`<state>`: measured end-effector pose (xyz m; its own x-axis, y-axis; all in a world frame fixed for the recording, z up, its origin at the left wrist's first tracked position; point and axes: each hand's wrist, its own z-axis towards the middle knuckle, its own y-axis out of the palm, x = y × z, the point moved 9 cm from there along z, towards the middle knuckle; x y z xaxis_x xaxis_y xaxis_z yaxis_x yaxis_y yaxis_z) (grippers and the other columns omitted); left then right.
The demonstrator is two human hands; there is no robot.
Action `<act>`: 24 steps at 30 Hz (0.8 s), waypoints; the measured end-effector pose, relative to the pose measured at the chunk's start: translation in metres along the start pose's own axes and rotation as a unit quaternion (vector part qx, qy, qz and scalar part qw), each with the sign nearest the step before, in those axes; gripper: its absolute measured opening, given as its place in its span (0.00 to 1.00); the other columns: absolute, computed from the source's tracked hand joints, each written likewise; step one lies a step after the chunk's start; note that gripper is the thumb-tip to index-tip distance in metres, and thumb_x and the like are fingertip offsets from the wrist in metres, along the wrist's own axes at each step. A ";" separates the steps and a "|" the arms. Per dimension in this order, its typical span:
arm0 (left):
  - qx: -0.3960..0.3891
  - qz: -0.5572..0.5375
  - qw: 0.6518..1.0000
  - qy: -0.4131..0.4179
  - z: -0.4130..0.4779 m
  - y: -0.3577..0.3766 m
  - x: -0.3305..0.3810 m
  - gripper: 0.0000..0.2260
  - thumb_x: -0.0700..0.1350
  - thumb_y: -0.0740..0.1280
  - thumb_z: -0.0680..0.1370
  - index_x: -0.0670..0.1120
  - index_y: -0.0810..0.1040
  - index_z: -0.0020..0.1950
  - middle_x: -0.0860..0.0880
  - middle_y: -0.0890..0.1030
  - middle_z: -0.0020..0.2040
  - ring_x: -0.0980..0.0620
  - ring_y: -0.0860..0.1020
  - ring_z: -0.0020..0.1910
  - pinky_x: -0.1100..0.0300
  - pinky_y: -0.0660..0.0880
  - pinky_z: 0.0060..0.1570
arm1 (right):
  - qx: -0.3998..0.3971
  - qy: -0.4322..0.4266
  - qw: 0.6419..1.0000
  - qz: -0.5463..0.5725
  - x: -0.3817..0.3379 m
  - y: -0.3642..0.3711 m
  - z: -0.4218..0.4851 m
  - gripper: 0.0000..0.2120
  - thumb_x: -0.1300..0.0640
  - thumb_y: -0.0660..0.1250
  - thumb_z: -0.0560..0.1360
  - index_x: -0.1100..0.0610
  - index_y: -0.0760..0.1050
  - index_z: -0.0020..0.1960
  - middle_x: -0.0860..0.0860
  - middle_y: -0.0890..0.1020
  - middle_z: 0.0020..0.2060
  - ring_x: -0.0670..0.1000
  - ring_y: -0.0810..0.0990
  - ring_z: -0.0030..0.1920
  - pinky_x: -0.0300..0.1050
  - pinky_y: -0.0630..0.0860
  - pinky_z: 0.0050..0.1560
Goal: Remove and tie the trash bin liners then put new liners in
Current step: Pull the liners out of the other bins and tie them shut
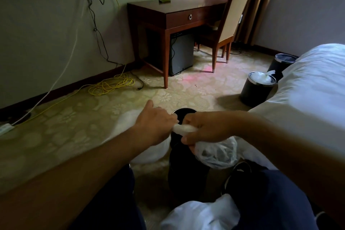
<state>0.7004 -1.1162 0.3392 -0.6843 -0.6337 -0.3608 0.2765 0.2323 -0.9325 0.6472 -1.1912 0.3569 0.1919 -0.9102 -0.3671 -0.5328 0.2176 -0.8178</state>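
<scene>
As right grip [204, 130] pinches the liner [225, 147], rubbish [209, 154] sits inside

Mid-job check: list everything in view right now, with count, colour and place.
near bin: one, black, under the hands
lined bin: one, black, clear plastic inside, beside bed
far bin: one, black, behind the lined bin
liner: one, clear, neck stretched between both hands
white bags: two, by the knees and behind left forearm
desk: one, dark wood, against wall
chair: one, wood with beige back, at desk
black box: one, under desk
yellow cable: one coil, carpet by wall
bed: one, white, right side
left hand: one, grips liner neck
right hand: one, grips liner neck
</scene>
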 end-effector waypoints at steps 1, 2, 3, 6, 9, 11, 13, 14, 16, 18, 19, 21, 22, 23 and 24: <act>0.004 -0.004 1.000 -0.001 0.001 0.002 0.002 0.10 0.46 0.57 0.80 0.52 0.72 0.61 0.50 0.81 0.49 0.46 0.79 0.52 0.47 0.63 0.57 | 0.008 -0.014 1.000 0.011 -0.001 -0.001 -0.001 0.15 0.44 0.67 0.80 0.51 0.77 0.61 0.48 0.79 0.56 0.47 0.79 0.50 0.42 0.78 0.51; 0.015 -0.009 1.000 -0.004 0.003 0.003 0.002 0.11 0.46 0.56 0.80 0.52 0.71 0.61 0.50 0.81 0.49 0.46 0.79 0.52 0.47 0.63 0.57 | 0.018 -0.030 0.999 0.032 -0.002 -0.002 -0.002 0.17 0.44 0.68 0.79 0.50 0.76 0.65 0.45 0.77 0.58 0.48 0.80 0.53 0.47 0.79 0.55; 0.026 -0.020 0.999 -0.009 0.005 0.004 0.000 0.11 0.46 0.56 0.80 0.52 0.71 0.61 0.51 0.81 0.48 0.46 0.79 0.50 0.47 0.63 0.56 | 0.039 -0.044 0.996 0.062 -0.001 -0.004 -0.003 0.20 0.43 0.69 0.78 0.49 0.75 0.67 0.44 0.76 0.60 0.49 0.81 0.53 0.51 0.80 0.57; 0.014 -0.084 0.996 -0.009 0.008 0.009 -0.006 0.12 0.47 0.54 0.81 0.53 0.73 0.59 0.51 0.82 0.50 0.46 0.80 0.51 0.48 0.68 0.56 | 0.130 -0.069 0.972 0.185 0.006 -0.015 -0.010 0.28 0.41 0.72 0.74 0.46 0.71 0.71 0.45 0.81 0.59 0.48 0.82 0.57 0.54 0.80 0.59; 0.000 -0.332 0.943 0.010 0.005 0.010 0.004 0.13 0.45 0.57 0.80 0.51 0.78 0.59 0.48 0.79 0.63 0.44 0.79 0.57 0.48 0.76 0.56 | 0.114 -0.162 0.916 0.348 -0.007 -0.011 -0.016 0.16 0.52 0.65 0.80 0.60 0.81 0.62 0.45 0.84 0.59 0.52 0.81 0.63 0.57 0.74 0.68; 0.061 -0.440 0.896 0.010 0.002 -0.004 0.009 0.14 0.41 0.59 0.78 0.45 0.81 0.58 0.42 0.81 0.57 0.43 0.80 0.52 0.47 0.78 0.50 | 0.110 -0.184 0.833 0.511 -0.015 -0.018 -0.018 0.21 0.57 0.56 0.82 0.62 0.85 0.43 0.52 0.87 0.46 0.48 0.85 0.50 0.41 0.80 0.57; 0.085 -0.469 0.879 -0.036 -0.001 -0.009 0.004 0.09 0.44 0.61 0.78 0.46 0.81 0.50 0.45 0.84 0.48 0.44 0.82 0.47 0.47 0.78 0.45 | 0.160 -0.116 0.744 0.639 0.001 -0.023 -0.014 0.22 0.59 0.55 0.75 0.59 0.78 0.25 0.49 0.80 0.26 0.43 0.79 0.28 0.33 0.76 0.33; 0.091 -0.471 0.875 -0.065 -0.003 -0.011 0.000 0.07 0.47 0.64 0.78 0.48 0.80 0.48 0.47 0.84 0.46 0.45 0.82 0.46 0.49 0.77 0.44 | 0.210 -0.081 0.758 0.612 0.015 -0.030 -0.016 0.15 0.60 0.59 0.70 0.57 0.75 0.25 0.49 0.76 0.25 0.44 0.75 0.26 0.33 0.72 0.29; 0.121 -0.474 0.867 -0.088 -0.007 -0.015 -0.009 0.06 0.53 0.70 0.76 0.52 0.79 0.41 0.53 0.81 0.39 0.54 0.79 0.40 0.55 0.74 0.39 | 0.264 0.012 0.913 0.310 0.038 -0.039 -0.019 0.08 0.65 0.64 0.71 0.60 0.73 0.33 0.50 0.76 0.33 0.46 0.73 0.34 0.33 0.71 0.38; 0.124 -0.481 0.864 -0.081 -0.011 -0.016 -0.010 0.08 0.55 0.69 0.75 0.58 0.75 0.37 0.56 0.77 0.34 0.59 0.75 0.35 0.60 0.68 0.36 | 0.230 0.091 0.969 -0.005 0.051 -0.035 -0.014 0.06 0.60 0.63 0.78 0.58 0.79 0.51 0.52 0.77 0.47 0.49 0.72 0.49 0.44 0.65 0.57; 0.106 -0.491 0.862 -0.067 -0.012 -0.014 -0.007 0.08 0.56 0.65 0.77 0.57 0.76 0.39 0.55 0.77 0.34 0.59 0.75 0.35 0.59 0.68 0.36 | 0.225 0.104 0.963 -0.109 0.057 -0.031 -0.012 0.11 0.53 0.63 0.80 0.53 0.78 0.60 0.51 0.77 0.52 0.49 0.71 0.56 0.49 0.60 0.62; 0.066 -0.460 0.885 -0.033 -0.010 -0.008 -0.002 0.13 0.56 0.57 0.77 0.53 0.79 0.46 0.51 0.79 0.37 0.52 0.77 0.38 0.53 0.72 0.40 | 0.249 0.079 0.939 -0.224 0.048 -0.030 -0.013 0.16 0.41 0.62 0.80 0.43 0.74 0.65 0.48 0.79 0.55 0.49 0.70 0.63 0.55 0.58 0.63; 0.048 -0.399 0.916 -0.014 -0.007 -0.003 0.000 0.14 0.55 0.56 0.76 0.52 0.78 0.50 0.49 0.80 0.41 0.48 0.78 0.42 0.50 0.74 0.44 | 0.257 0.073 0.929 -0.257 0.045 -0.031 -0.014 0.16 0.37 0.60 0.80 0.41 0.75 0.64 0.47 0.79 0.55 0.50 0.70 0.63 0.56 0.59 0.63; 0.037 -0.321 0.946 0.005 -0.006 -0.001 0.003 0.16 0.55 0.55 0.77 0.52 0.78 0.56 0.47 0.81 0.46 0.45 0.78 0.47 0.48 0.74 0.49 | 0.271 0.068 0.917 -0.285 0.044 -0.031 -0.015 0.17 0.36 0.58 0.80 0.41 0.76 0.63 0.47 0.79 0.56 0.50 0.70 0.63 0.56 0.60 0.63; 0.034 -0.238 0.971 0.014 -0.005 0.001 0.004 0.17 0.55 0.56 0.78 0.53 0.76 0.61 0.47 0.80 0.50 0.44 0.77 0.51 0.49 0.74 0.52 | 0.276 0.076 0.907 -0.309 0.046 -0.032 -0.015 0.19 0.34 0.57 0.80 0.42 0.77 0.62 0.48 0.78 0.57 0.51 0.69 0.63 0.57 0.60 0.63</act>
<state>0.6948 -1.1147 0.3371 -0.7631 -0.6368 0.1099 -0.0331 -0.1314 -0.9908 0.6604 -1.2450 0.3730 0.1760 -0.9471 0.2685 0.1398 -0.2460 -0.9591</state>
